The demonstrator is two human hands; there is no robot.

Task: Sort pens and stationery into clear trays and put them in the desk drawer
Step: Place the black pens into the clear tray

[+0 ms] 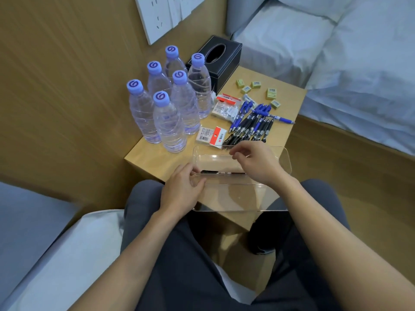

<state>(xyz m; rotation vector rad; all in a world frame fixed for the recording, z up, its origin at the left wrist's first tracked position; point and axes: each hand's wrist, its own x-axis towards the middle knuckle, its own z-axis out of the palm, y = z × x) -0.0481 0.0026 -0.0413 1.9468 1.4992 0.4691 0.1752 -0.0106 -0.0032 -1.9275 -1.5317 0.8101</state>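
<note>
A person sits facing a small wooden table (151, 158) set between two beds. A clear tray (283, 156) lies along the near edge of the table, right in front of the person. Its clear plastic runs out past the table edge toward the lap, and whether that is one tray or two side by side cannot be told. One black pen (219, 172) lies lengthwise in the tray.

The left hand (180, 190) is at the left end of the tray, its fingers and thumb curled round the tray's end wall. The right hand (257, 163) hangs over the right half of the tray, with its fingers loosely bent and the thumb close to the forefinger. Nothing shows between them.

Just beyond the tray, a heap of black and blue pens (250, 125) lies on the table, with a single blue pen (276, 118) lying across its far side. A white and red packet (212, 135) lies left of the heap, touching the far wall of the tray. More packets (225, 107) lie farther back. Small yellow-green erasers (256, 84) are scattered at the far right of the table.

Six water bottles (170, 113) with blue caps stand grouped on the left side. A black tissue box (221, 63) stands behind them, against the wall
</note>
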